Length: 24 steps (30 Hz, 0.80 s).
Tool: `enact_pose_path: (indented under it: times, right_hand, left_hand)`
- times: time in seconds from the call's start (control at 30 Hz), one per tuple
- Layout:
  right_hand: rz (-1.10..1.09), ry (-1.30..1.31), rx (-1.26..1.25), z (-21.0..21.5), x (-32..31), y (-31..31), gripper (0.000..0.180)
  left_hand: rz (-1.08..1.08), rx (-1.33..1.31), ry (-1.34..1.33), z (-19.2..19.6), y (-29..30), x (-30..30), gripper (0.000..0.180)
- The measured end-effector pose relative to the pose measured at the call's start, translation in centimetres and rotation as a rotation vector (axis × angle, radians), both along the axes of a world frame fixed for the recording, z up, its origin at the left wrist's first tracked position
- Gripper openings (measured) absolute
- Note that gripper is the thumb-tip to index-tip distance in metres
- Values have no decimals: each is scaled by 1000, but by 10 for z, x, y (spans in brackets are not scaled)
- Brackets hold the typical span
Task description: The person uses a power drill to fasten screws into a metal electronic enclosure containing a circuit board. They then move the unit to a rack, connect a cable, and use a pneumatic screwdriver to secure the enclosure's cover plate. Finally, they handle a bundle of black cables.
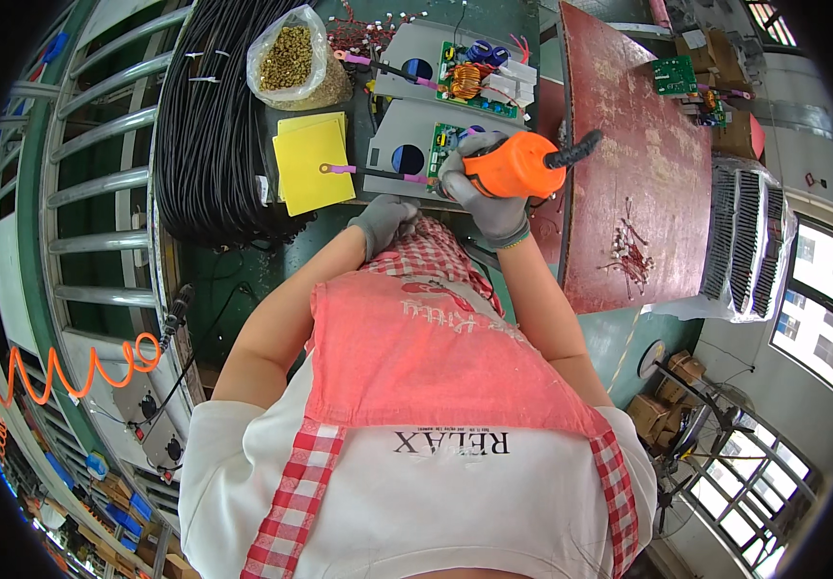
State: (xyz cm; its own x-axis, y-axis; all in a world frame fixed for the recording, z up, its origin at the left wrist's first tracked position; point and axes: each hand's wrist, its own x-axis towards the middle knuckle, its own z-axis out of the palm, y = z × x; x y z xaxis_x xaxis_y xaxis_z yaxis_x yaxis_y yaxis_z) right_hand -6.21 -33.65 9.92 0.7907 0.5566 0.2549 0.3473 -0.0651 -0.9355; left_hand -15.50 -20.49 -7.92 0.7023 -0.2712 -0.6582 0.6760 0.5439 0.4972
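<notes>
My right hand (pixel 501 218), in a grey glove, grips an orange corded power tool (pixel 524 164) from above the near metal panel. Its black cord end points to the right, and the working tip is hidden behind my hand. Beneath lies a grey metal panel (pixel 385 142) with a round hole and a green circuit board (pixel 438 145), partly covered by the hand. A black cable with purple-sleeved lugs (pixel 378 173) crosses the panel's near edge. My left hand (pixel 384 222), also gloved, rests at the table's front edge with fingers curled; what they hold, if anything, is hidden.
Behind is a second panel with a populated circuit board (pixel 474 85). To the left are yellow sheets (pixel 312 164), a bag of brass-coloured fasteners (pixel 291 63) and bundled black cables (pixel 209 135). A worn red board (pixel 628 164) at right carries small wires (pixel 631 253).
</notes>
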Motion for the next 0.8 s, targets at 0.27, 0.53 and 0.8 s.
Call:
enact_pose_path:
  times: [0.27,0.53,0.8]
  right_hand:
    - [-110,141,278,18,-1,-13,38]
    - [-10,134,797,85,0,-60,52]
    - [-67,83,835,94,19,-82,51]
  left_hand:
    - [55,-44,-78,83,-1,-16,26]
    - [180,-494,-60,88,-5,17,25]
    - [189,-427,106,122,-28,62,29]
